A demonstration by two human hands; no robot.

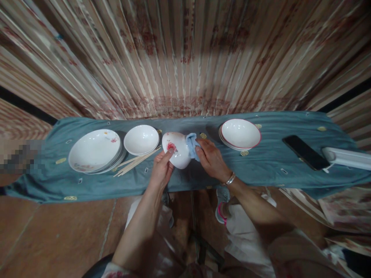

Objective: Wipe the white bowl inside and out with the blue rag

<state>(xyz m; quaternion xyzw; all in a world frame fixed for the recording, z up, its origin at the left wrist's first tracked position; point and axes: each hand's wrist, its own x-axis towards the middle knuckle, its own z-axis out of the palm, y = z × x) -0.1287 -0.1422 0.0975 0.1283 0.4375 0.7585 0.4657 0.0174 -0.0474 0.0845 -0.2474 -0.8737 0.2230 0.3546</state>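
Observation:
A white bowl [180,153] with a red flower on its outer side is tilted on edge over the table, its outside facing me. My left hand [162,166] grips it by the left edge, thumb on the flower. On the bowl's right, my right hand [211,157] presses a light blue cloth [191,146] against it, fingers closed round the cloth. Left of the bowl lie several wooden chopsticks [136,162], beside another white bowl [141,139]. A few inches right of my right hand sits a stack of red-rimmed bowls [241,133].
A stack of white plates [94,151] stands on the left of the blue-green tablecloth [269,166]. A black phone [305,152] and a white object [348,156] lie at the right. Behind the table hangs a patterned curtain [185,58].

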